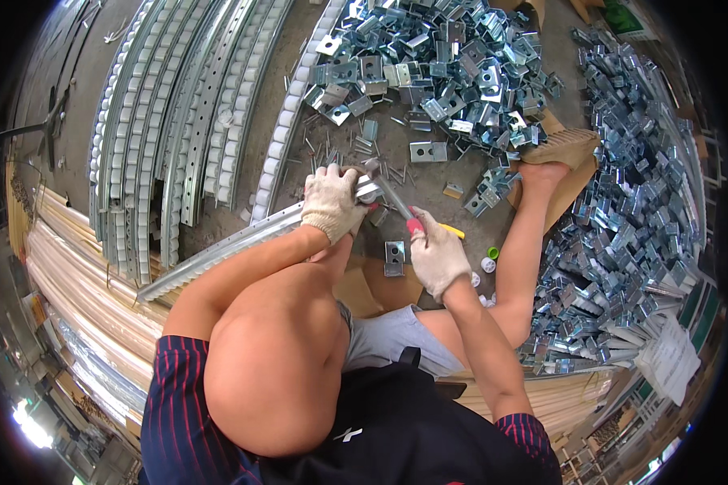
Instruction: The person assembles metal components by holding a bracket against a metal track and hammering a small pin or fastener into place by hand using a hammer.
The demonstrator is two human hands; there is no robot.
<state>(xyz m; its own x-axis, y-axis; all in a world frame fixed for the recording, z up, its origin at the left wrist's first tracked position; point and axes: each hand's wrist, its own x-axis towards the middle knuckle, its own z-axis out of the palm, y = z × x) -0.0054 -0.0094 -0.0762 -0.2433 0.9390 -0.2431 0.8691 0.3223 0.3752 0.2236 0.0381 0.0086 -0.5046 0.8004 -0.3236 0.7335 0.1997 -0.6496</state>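
Observation:
My left hand (332,200), in a whitish work glove, is closed around the end of a long metal rail (239,246) that slants down to the left. In my gloved right hand (439,255) is a hammer (394,194) with a steel shaft and a red grip. Its head is at the rail's end, right beside my left fingers; whether they touch I cannot tell. A yellow strip (453,230) shows beside my right hand. Below the rail's end, a bent metal bracket (394,259) lies between my legs. Loose pins or bolts (366,144) are scattered just beyond my left hand.
Several roller tracks (194,105) with white rollers lie at the far left. A heap of metal brackets (453,73) spreads ahead, and another large pile (615,202) is on the right. Cardboard (562,145) lies under my right foot. Small white caps (488,264) sit near my right leg.

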